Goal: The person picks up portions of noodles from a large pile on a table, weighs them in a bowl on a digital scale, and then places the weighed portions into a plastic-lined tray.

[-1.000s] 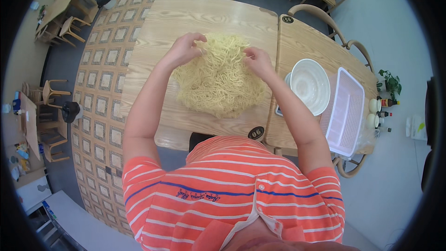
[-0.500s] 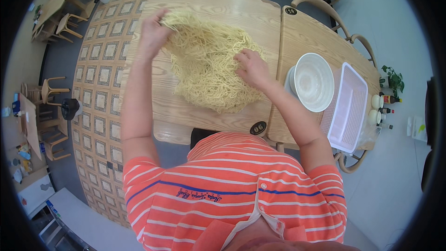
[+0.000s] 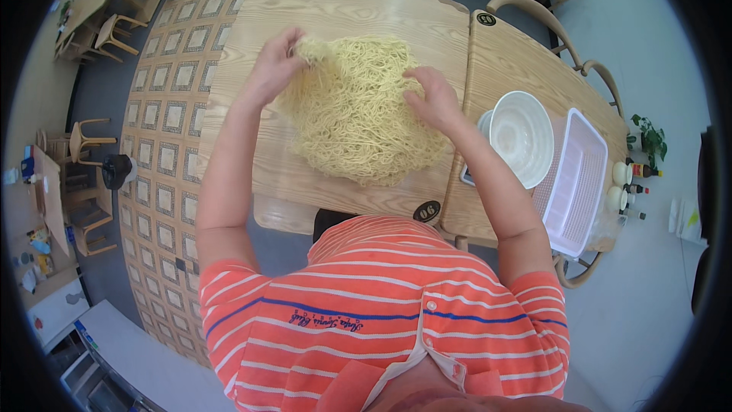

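Note:
A wide heap of thin yellow noodles (image 3: 366,118) lies loose on the light wooden table (image 3: 267,183) before me. At the heap's far left corner, my left hand (image 3: 279,65) is closed on a clump of noodles, whose strands bunch up beside the fingertips. Along the right edge of the heap rests my right hand (image 3: 435,98). Its thumb and fingers are apart and touch the strands there; whether it grips any is hard to see.
On the adjoining table to the right stands a white bowl (image 3: 522,140), partly over a flat object underneath. Beside it is a white plastic basket (image 3: 576,183) with perforated sides. Several bottles (image 3: 637,175) and a green plant (image 3: 648,137) are farther right. A curved chair (image 3: 534,19) borders that table.
My left hand has come down and to the right, and the noodles it had lifted now lie lower on the heap. My right hand has shifted slightly right.

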The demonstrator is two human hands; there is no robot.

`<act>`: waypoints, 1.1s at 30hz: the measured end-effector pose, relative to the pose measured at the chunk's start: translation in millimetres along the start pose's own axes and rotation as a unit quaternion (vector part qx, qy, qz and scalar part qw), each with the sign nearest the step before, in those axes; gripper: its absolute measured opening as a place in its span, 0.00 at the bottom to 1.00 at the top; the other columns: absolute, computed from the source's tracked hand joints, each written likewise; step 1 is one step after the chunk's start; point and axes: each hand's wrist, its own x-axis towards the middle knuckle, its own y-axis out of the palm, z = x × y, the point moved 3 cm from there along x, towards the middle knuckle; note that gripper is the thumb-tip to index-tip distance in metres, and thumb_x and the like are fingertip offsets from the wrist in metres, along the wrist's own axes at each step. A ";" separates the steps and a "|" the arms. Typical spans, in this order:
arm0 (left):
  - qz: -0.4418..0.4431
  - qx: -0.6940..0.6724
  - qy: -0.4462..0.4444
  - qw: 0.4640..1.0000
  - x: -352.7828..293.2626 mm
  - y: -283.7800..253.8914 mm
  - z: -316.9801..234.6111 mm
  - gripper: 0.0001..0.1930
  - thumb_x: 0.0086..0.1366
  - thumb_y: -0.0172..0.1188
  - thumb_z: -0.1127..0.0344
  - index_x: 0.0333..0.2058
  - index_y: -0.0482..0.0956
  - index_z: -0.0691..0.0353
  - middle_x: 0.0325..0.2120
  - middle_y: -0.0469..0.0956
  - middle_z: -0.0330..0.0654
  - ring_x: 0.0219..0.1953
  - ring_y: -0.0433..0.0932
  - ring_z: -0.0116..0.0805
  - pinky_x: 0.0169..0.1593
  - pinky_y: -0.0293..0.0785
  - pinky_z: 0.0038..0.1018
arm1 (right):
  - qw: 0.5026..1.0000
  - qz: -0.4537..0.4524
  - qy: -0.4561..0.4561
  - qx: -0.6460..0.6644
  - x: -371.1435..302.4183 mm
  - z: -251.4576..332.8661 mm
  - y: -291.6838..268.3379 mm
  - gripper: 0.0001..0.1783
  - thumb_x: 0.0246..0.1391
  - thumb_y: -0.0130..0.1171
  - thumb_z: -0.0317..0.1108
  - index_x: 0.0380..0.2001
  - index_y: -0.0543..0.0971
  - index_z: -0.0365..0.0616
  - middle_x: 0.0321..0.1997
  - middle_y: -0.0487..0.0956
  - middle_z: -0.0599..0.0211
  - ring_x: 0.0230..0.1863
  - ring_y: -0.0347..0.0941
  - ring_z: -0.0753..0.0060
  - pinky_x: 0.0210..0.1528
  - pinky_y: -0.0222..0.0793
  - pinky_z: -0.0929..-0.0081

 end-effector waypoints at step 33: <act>-0.083 0.053 0.161 0.982 -7.2 -38.0 -120.7 0.19 0.55 0.53 0.81 0.47 0.77 0.64 0.32 0.81 0.37 0.37 0.77 0.19 0.43 0.73 0.20 | 0.951 -0.204 -0.131 0.190 82.0 244.0 -231.7 0.09 0.57 0.52 0.28 0.38 0.79 0.39 0.28 0.78 0.65 0.23 0.71 0.76 0.24 0.67 0.78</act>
